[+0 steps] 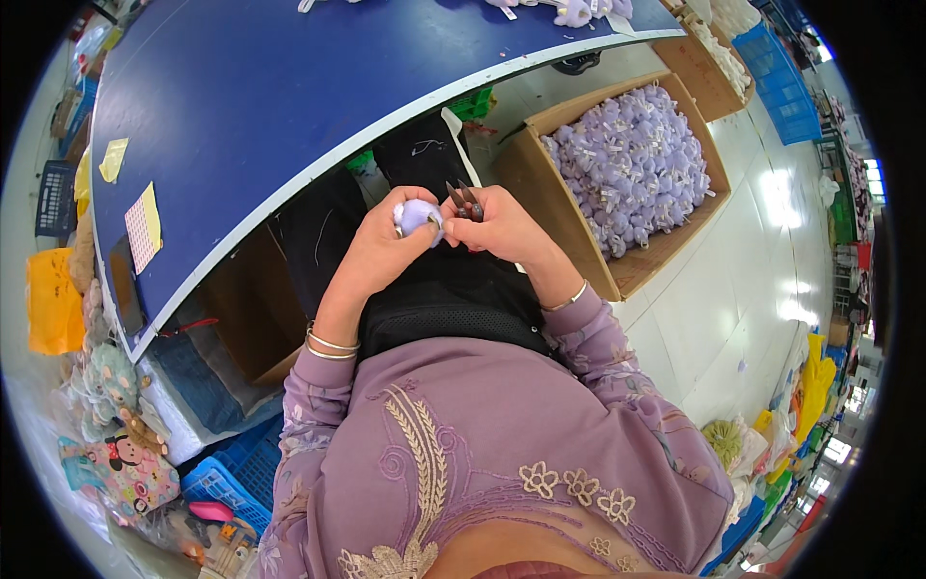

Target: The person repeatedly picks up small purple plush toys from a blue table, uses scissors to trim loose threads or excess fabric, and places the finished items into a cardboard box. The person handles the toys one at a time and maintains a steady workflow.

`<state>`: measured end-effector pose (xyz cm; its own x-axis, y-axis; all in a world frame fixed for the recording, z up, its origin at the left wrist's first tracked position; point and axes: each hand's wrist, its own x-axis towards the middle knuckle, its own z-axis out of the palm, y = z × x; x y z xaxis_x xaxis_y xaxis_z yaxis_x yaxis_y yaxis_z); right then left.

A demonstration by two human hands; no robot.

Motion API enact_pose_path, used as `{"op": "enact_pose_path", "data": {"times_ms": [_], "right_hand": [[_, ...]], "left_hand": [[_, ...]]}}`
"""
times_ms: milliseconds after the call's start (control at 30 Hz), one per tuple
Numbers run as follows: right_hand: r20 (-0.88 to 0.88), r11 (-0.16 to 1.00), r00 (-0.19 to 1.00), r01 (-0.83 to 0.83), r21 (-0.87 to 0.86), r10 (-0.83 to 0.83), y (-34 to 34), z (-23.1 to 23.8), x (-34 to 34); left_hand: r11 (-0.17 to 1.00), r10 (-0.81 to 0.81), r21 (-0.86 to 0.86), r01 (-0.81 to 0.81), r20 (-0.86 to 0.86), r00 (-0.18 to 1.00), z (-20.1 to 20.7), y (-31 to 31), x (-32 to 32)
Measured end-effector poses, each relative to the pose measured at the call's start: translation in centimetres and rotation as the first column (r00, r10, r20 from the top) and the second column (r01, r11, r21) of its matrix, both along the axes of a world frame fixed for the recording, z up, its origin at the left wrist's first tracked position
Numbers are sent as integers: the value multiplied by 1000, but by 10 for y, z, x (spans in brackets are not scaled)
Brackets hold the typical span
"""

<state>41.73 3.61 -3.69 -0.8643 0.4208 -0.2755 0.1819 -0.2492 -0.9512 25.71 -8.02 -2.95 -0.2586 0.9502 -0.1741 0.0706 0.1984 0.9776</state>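
Note:
Above my lap, my left hand [386, 239] is closed round a small lavender plush toy [418, 214] with white trim. Close against it, my right hand [497, 230] holds a pair of dark thread snips [467, 205], their blades pointing up and away from me. The right fingertips touch the toy's right side. Its underside is hidden by my fingers. Just right of my hands, a cardboard box [545, 193] on the floor is heaped with similar lavender plush pieces [632, 159] with white tags.
A blue table [289, 87] with a white edge lies ahead and left, bearing a sticker sheet [144, 229] and a phone-like dark slab [125, 285]. More plush pieces [574, 12] sit at its far edge. A blue crate [231, 482] stands at lower left, another blue crate [776, 82] at far right.

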Motion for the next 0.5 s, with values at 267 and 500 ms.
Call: {"op": "enact_pose_path", "data": {"times_ms": [267, 500], "right_hand": [[-88, 999, 996, 7, 51, -3, -3, -4, -1], [-62, 997, 995, 75, 7, -74, -1, -5, -1]], "left_hand": [[998, 56, 5, -56, -107, 993, 3, -2, 7], [996, 86, 24, -85, -74, 994, 2, 0, 8]]}}
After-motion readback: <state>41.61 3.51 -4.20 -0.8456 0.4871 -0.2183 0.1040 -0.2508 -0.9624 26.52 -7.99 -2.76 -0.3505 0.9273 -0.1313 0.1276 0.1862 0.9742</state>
